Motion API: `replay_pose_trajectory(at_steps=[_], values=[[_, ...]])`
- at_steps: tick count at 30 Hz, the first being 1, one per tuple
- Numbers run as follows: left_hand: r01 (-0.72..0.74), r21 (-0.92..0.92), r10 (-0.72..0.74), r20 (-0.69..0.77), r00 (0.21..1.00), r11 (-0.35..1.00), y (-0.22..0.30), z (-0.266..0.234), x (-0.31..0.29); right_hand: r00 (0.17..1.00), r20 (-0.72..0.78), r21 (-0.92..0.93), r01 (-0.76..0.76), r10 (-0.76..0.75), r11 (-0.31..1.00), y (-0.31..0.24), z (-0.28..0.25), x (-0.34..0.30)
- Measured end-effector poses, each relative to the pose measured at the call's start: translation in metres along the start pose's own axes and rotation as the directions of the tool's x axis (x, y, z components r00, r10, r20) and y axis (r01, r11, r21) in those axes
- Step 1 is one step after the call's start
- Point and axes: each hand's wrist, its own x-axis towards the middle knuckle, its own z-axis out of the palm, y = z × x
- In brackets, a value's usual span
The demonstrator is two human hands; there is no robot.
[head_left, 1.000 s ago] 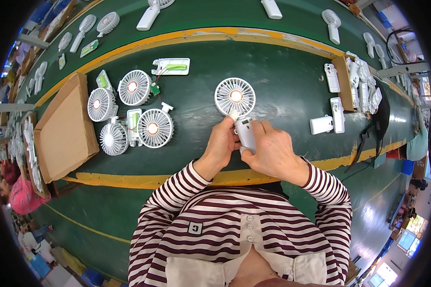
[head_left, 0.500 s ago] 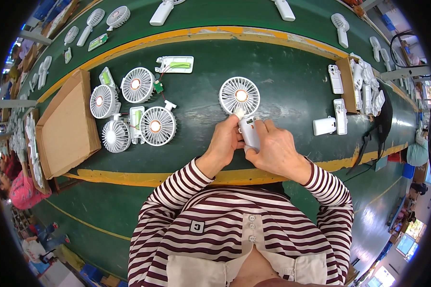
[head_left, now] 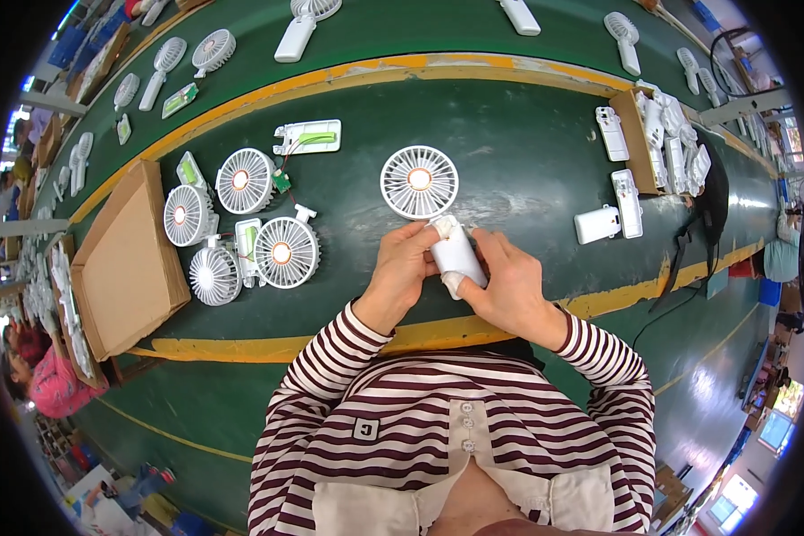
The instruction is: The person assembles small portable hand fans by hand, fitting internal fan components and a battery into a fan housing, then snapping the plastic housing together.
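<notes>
From my remote post I record a white hand fan [head_left: 458, 253] at the near middle of the green bench [head_left: 509, 143], between two bare hands; its round head [head_left: 420, 182] points to the far side, its handle slants toward the near right; whether the head touches the bench I cannot tell.

The left hand [head_left: 398, 268] grips the handle's left side, thumb laid on top by the neck, fingers curled beneath and partly hidden; the right hand [head_left: 512, 281] clasps the opposite side, its thumb pressed on the near end (both thumbs wear a white tip cover).

To the left I count four loose fan heads [head_left: 281, 253] in a cluster, with open handle shells [head_left: 308, 137] bearing green batteries among them; left of these stands a tilted cardboard box [head_left: 125, 259]; to the right lie three white covers [head_left: 597, 225], beside a smaller carton [head_left: 636, 147] heaped with white parts [head_left: 679, 143]; beyond the yellow edge [head_left: 402, 67], on the far green surface [head_left: 411, 27], further fans [head_left: 297, 37] lie spaced apart.
</notes>
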Motion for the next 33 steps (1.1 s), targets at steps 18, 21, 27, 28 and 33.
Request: replay_pose_trajectory(at_steps=[18,21,27,28,33], values=[[-0.266,-0.037,0.260,0.376,0.889,0.963,0.001,0.002,-0.007,0.887,0.406,0.770,-0.462,0.222,0.440,0.010,0.017,0.000],[-0.244,-0.018,0.234,0.357,0.904,0.970,-0.001,0.003,-0.005,0.843,0.458,0.737,-0.537,0.282,0.409,0.010,0.016,0.002],[-0.259,0.062,0.217,0.383,0.898,0.964,0.000,0.008,-0.010,0.851,0.430,0.772,-0.520,0.303,0.366,0.007,0.011,0.003],[-0.261,0.065,0.219,0.378,0.900,0.963,0.001,0.009,-0.010,0.852,0.432,0.774,-0.519,0.297,0.363,0.008,0.012,0.003],[-0.299,0.015,0.275,0.351,0.895,0.954,-0.003,0.013,-0.008,0.846,0.431,0.779,-0.524,0.313,0.345,0.010,0.014,0.003]])
